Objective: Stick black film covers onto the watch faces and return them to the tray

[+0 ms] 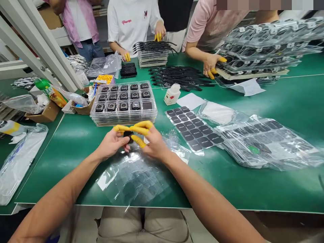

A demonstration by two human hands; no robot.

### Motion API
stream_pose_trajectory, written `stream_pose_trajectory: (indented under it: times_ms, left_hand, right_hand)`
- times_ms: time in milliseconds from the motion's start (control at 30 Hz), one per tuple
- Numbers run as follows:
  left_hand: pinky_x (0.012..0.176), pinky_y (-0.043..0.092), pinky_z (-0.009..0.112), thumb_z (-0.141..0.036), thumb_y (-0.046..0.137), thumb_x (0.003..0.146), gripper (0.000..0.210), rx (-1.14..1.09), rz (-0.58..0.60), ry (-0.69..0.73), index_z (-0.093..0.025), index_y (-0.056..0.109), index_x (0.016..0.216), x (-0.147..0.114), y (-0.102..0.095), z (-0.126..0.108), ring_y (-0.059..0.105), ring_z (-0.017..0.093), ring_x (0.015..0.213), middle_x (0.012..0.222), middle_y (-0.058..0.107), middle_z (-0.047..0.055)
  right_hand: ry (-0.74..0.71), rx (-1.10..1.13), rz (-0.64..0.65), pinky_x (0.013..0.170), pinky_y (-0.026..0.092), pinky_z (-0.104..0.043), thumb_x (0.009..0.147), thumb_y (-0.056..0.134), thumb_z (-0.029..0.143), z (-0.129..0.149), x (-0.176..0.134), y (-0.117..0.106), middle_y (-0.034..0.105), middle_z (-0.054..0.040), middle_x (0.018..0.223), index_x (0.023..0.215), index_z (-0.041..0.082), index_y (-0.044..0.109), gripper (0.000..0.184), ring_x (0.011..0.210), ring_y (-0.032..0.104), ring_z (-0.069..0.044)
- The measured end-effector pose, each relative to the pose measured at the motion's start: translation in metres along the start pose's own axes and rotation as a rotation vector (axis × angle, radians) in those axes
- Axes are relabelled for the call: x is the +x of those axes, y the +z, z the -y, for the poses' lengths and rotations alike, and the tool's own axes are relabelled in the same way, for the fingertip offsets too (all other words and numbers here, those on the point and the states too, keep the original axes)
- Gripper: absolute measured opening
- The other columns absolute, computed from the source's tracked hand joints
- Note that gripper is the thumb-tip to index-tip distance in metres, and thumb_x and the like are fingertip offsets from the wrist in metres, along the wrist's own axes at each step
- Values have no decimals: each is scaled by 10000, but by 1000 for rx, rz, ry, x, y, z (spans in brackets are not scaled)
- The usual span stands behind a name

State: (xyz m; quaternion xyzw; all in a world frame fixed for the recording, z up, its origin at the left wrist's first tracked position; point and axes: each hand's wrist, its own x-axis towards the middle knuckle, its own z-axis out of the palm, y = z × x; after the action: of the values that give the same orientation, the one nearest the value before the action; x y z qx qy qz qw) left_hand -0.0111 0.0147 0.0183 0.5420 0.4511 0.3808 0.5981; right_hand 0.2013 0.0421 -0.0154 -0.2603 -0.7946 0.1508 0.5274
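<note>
L hand pinches blk pc; R hand curled, grip unclear; ppl across grn tbl.

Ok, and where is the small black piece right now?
In the head view, the small black piece sits just left of centre, in the left hand with the right hand close beside it, nearer the wearer than the clear tray stack.

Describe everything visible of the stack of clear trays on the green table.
The stack of clear trays looks like glossy transparent plastic, with several layered edges showing along its front. It lies flat on the green table, just beyond the right hand; whether that hand touches it is unclear. The top tray holds square black watch-like pieces in rows of five, five and, nearest the camera, four. That row's right-end slot looks dark, without one.
</note>
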Motion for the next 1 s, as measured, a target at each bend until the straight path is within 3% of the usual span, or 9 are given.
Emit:
stream_pose_trajectory:
  times_ms: [100,233,433,533,600,633,767,933,1000]
  left_hand:
    - [577,597,278,-529,908,745,546,-98,79,-106,-183,654,1082,-2,-10,8,684,127,582,868,694,15]
    - [629,607,285,-306,1026,550,707,-129,88,-125,-226,702,1173,2,-10,9,724,143,678,1050,745,43]
    - [668,601,304,-319,1026,545,735,-84,-166,-95,-217,714,1203,3,-3,21,735,189,729,874,778,26]
    - [769,628,311,-306,1029,526,762,-131,-290,-36,-206,688,1200,7,-3,27,765,193,833,973,794,41]
    - [843,639,326,-287,1030,514,761,-160,-326,-2,-197,677,1182,9,-3,28,777,203,909,1038,796,57]
    - [865,641,335,-284,1029,514,755,-166,-333,9,-195,675,1176,9,-3,28,780,210,930,1047,797,62]
    - [864,650,359,-299,1028,528,743,-156,-327,2,-195,677,1174,6,-2,24,781,222,917,979,800,58]
    - [839,655,351,-243,1022,518,735,-159,-302,-34,-193,694,1173,3,2,25,779,206,864,935,801,49]
    - [782,650,342,-231,1004,538,696,-102,-278,-71,-186,712,1168,3,4,29,770,198,803,882,794,44]
  right_hand:
    - [25,57,120,931,611,-392,1024,627,276,0,-5,10,673,-71,1148,1186,299,721,188,1054,691,-207]
    - [105,49,59,897,600,-402,1042,608,345,3,-7,16,677,-69,1069,1003,262,709,136,1002,682,-205]
    - [529,220,-137,701,560,-356,1044,542,580,21,0,6,659,-39,887,949,251,646,357,753,618,-184]
    - [531,212,239,651,524,-330,1022,606,526,18,-1,-2,696,-31,861,953,242,711,311,716,628,-177]
    - [443,-16,501,652,506,-340,978,693,420,15,-4,-4,712,-38,842,984,242,762,191,757,648,-206]
    - [413,-143,541,647,498,-345,958,720,392,14,-5,-5,716,-42,843,1041,245,771,177,775,656,-221]
    - [392,-444,396,694,522,-368,903,780,463,5,-7,-16,729,-73,978,1191,271,749,347,916,687,-269]
    - [461,-585,542,525,384,-340,876,746,266,-3,-4,-42,683,-35,753,842,271,775,45,591,579,-202]
    - [432,-461,469,543,420,-340,911,730,279,0,-1,-42,716,-26,771,915,275,778,48,584,583,-188]
